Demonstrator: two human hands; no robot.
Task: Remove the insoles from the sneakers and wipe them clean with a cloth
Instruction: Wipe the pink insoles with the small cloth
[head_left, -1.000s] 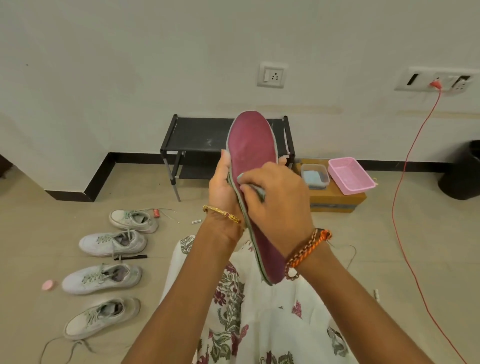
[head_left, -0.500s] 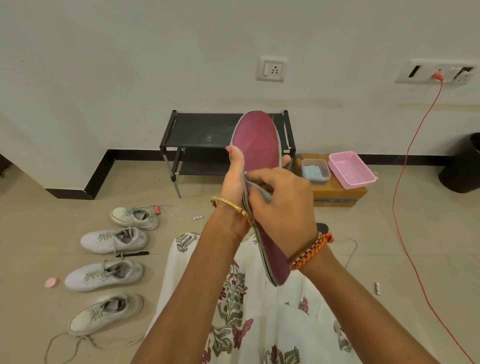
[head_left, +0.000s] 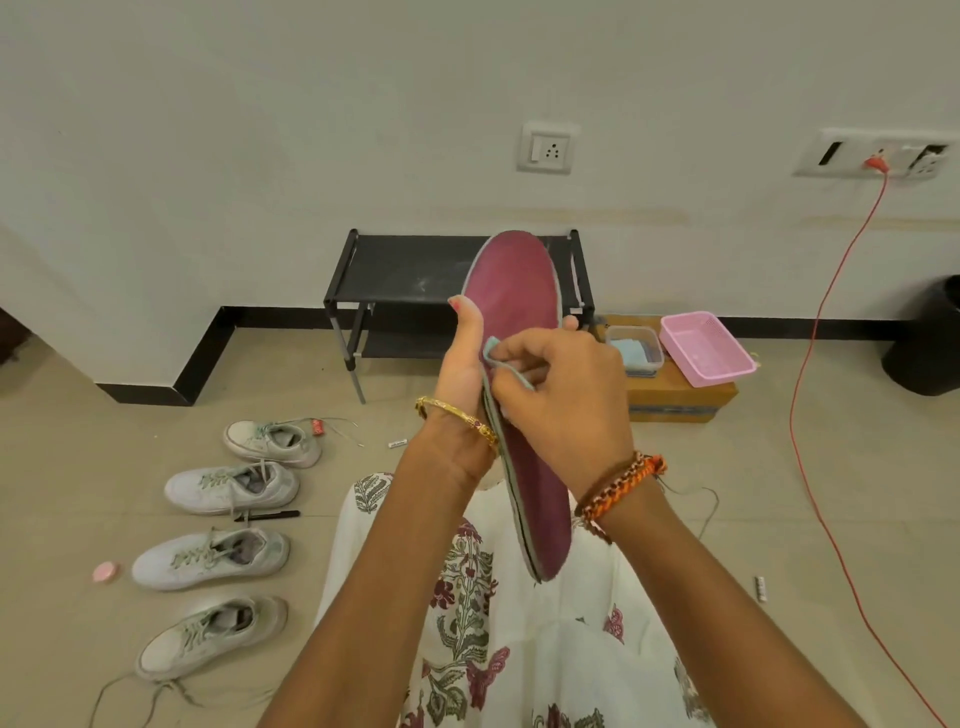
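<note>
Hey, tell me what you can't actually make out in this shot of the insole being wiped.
All in the head view:
- Cloth: mostly hidden inside the right hand; only a pale blue edge shows.
- Insole: its middle is covered by the right hand, its far face by the left hand.
- Four sneakers: whether insoles remain inside is too dark and small to tell.
- Clear box contents: too small to identify.

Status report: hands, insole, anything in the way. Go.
Left hand grips insole upright. Right hand pinches cloth against its maroon face. Nothing blocking the wipe.
</note>
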